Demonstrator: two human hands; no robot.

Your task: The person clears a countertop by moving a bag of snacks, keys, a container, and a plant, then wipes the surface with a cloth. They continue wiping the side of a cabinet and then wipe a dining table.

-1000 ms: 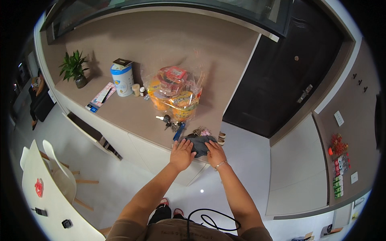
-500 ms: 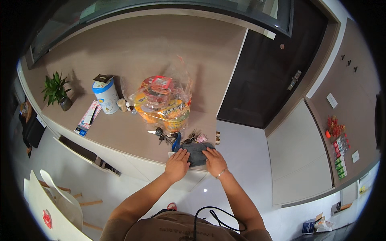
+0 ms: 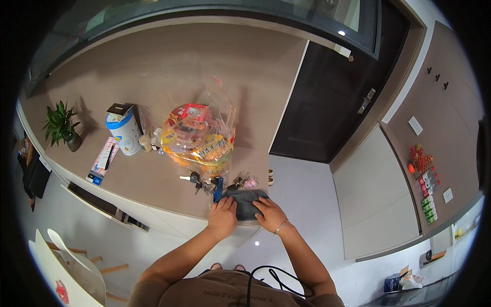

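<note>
A folded dark grey cloth (image 3: 246,205) lies at the front right corner of the cabinet top. My left hand (image 3: 223,215) rests on its left edge, fingers stretched out and flat. On the right part of the cloth lies my right hand (image 3: 272,215), its fingers also extended and a thin bracelet at the wrist. The palms and thumbs are mostly hidden. Just behind the cloth are a blue strap-like item (image 3: 218,188), a bunch of keys (image 3: 198,180) and more keys with a pink fluffy charm (image 3: 250,182).
A clear plastic bag of instant noodle tubs (image 3: 202,140) stands behind the keys. Farther left are a blue-lidded white can (image 3: 124,134), small bottles (image 3: 147,143), a printed card (image 3: 104,157) and a potted plant (image 3: 64,125). A dark door (image 3: 340,97) stands beyond the cabinet's right end.
The view has shifted a little, so the cabinet and its objects sit farther left. My right hand's fingers lie farther in over the cloth. Both hands stay on it.
</note>
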